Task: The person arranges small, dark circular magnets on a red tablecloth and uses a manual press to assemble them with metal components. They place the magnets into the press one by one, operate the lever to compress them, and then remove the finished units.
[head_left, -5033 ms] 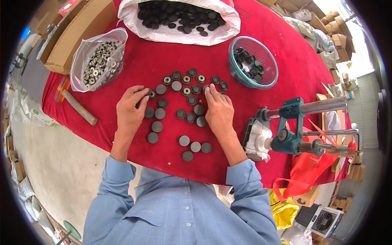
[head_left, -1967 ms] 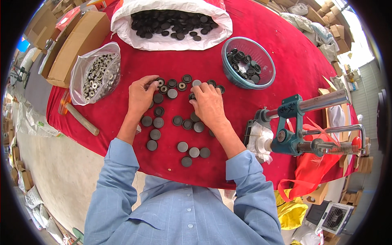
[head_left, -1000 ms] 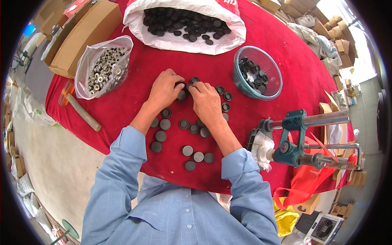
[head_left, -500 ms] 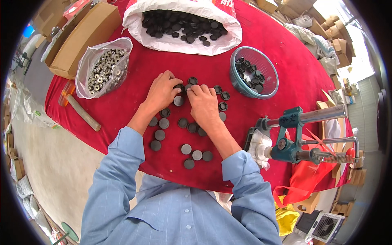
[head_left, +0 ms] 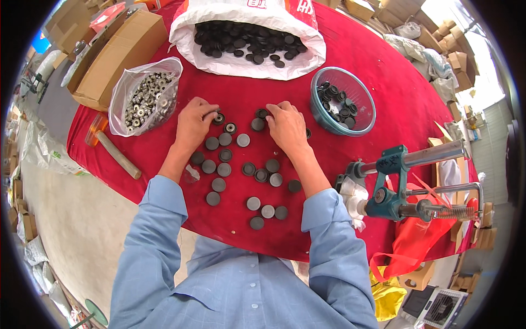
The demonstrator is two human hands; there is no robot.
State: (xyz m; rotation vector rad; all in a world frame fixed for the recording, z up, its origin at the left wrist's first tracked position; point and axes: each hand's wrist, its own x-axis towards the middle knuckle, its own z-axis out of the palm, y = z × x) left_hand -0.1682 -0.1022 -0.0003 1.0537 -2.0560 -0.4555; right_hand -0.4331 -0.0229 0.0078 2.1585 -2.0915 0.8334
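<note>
Several black and grey round plastic caps (head_left: 243, 140) lie scattered over the red cloth in front of me. My left hand (head_left: 193, 125) is at the left of the group, thumb and fingers closed at the edge of a cap with a metal ring-like piece in it (head_left: 219, 119). A similar cap with a metal centre (head_left: 230, 128) lies beside it. On the other side, my right hand (head_left: 289, 129) has its fingertips closed at the rim of a dark hollow cap (head_left: 262, 113), which is just above a grey cap (head_left: 257, 124).
A white sack (head_left: 186, 52) of black caps lies at the back. A clear bag (head_left: 118, 104) of metal parts and a hammer (head_left: 118, 155) are on the left. At right are a blue-rimmed basin (head_left: 368, 118) of caps and a green hand press (head_left: 383, 203).
My hands have moved apart, the left one to the left and the right one slightly right. Caps between them have shifted, and two with metal centres now show near the left hand.
</note>
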